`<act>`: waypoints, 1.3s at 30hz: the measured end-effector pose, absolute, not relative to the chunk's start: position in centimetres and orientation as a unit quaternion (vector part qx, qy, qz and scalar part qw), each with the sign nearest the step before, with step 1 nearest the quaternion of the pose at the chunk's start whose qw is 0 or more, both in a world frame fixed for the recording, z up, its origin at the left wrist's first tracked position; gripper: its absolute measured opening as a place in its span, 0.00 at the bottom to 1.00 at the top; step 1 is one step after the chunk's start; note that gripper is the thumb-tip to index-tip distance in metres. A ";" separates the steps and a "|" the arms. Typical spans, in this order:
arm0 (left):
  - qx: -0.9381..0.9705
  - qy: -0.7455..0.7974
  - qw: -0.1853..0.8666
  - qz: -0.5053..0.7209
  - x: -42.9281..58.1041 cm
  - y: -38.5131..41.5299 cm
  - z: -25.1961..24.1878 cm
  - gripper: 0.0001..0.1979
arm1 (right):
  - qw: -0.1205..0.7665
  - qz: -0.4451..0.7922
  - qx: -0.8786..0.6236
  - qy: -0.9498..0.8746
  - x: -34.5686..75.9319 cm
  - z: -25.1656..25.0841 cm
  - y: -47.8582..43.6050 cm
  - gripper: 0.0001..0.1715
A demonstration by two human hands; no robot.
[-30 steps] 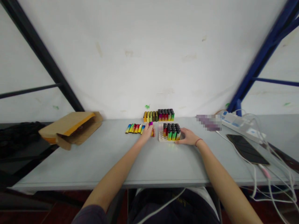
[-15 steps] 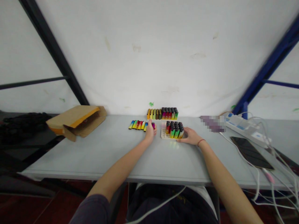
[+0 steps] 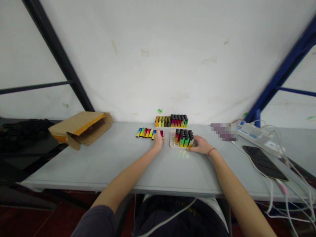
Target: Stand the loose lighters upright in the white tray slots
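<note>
My left hand is closed at the right end of a row of lighters lying side by side. A purple lighter shows at its fingers. My right hand grips the right side of a white tray, thumb at the front corner. Black-topped lighters in red, green and yellow stand upright in the tray; its left-hand holes are bare. Behind the tray stand a block of yellow and olive lighters and a block of black-topped lighters.
An open cardboard box lies at the left of the grey table. To the right are a phone, a power strip and loose white cables. A white wall rises behind the table.
My left thumb, which pointed up, has come down against the fingers. My right hand and the tray have stayed put.
</note>
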State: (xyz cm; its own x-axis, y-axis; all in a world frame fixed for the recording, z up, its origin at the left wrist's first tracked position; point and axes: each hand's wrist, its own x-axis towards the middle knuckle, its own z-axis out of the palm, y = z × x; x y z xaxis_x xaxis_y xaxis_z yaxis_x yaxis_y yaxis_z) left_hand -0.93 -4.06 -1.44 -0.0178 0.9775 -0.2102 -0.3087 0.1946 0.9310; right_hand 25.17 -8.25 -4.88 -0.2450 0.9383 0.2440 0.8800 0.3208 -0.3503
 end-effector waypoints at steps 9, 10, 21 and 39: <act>0.364 0.468 0.617 0.518 -0.9 -4.0 -1.5 0.32 | 0.212 0.073 -0.582 -0.782 25.2 -5.1 -8.2 0.44; 0.368 0.467 0.616 0.518 -0.9 -4.0 -1.5 0.32 | 0.213 0.074 -0.581 -0.782 25.2 -5.1 -8.2 0.44; 0.373 0.483 0.606 0.511 -0.9 -4.1 -1.5 0.25 | 0.212 0.076 -0.588 -0.777 25.2 -5.2 -8.2 0.43; 0.687 0.356 0.373 0.512 -1.3 -5.4 -1.8 0.07 | 0.203 0.071 -0.594 -0.775 25.2 -5.5 -7.9 0.44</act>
State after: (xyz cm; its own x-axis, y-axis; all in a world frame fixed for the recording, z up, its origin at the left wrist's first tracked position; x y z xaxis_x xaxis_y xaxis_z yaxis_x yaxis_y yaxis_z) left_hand -1.29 -5.36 -1.83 0.2217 0.8709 0.4386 0.1071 -0.4689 0.8768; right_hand 25.20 -7.93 -5.53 -0.2115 0.9497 0.2309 0.8920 0.2841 -0.3517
